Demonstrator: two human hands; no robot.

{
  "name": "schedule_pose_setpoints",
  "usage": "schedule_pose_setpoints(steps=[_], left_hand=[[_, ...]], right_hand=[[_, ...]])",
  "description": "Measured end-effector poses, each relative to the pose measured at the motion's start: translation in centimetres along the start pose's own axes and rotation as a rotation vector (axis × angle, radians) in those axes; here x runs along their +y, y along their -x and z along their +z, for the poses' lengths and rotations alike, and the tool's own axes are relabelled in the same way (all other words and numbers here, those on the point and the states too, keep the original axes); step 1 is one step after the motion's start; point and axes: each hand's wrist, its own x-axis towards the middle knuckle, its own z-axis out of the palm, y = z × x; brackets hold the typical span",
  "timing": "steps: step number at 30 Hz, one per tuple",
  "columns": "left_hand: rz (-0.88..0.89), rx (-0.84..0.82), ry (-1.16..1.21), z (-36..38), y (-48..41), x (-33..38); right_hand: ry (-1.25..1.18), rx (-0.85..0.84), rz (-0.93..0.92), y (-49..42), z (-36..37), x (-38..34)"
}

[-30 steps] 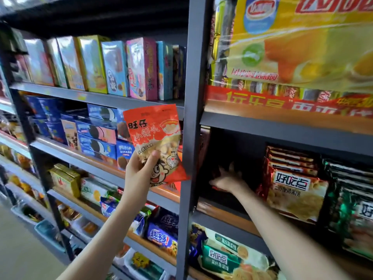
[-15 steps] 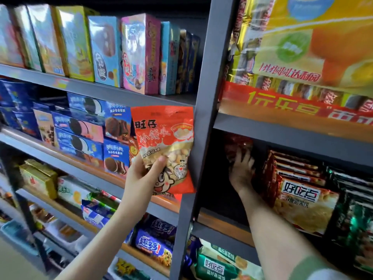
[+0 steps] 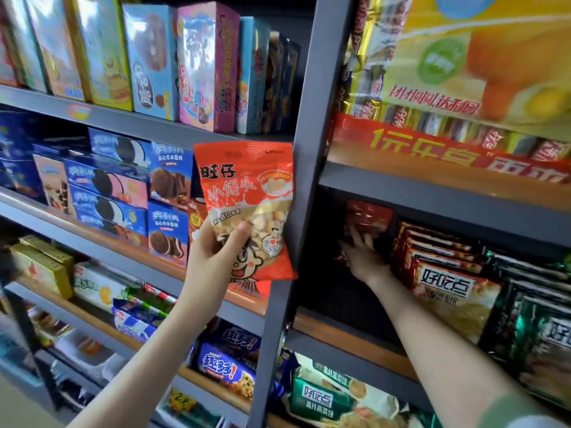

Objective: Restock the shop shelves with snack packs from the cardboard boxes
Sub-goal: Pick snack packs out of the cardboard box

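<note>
Left of the grey steel upright, your left hand clamped the orange foil snack pack; right of it, your right hand pressed straight-fingered on a red pack. Better seat that upright first.

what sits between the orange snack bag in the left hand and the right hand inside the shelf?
The grey metal shelf upright, seen in the head view: orange snack bag in the left hand on one side, right hand on the other.
</note>
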Motion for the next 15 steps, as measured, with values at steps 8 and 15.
schedule_pose_setpoints(steps=[8, 15], left_hand=[[-0.003, 0.001, -0.001, -0.8, 0.7, -0.1], [0.092, -0.118, -0.115, 1.8, 3.6, 0.3]], right_hand=[[0.049, 0.024, 0.130, -0.7, -0.2, 0.9], [0.108, 0.253, -0.057, 4.8, -4.7, -2.4]])
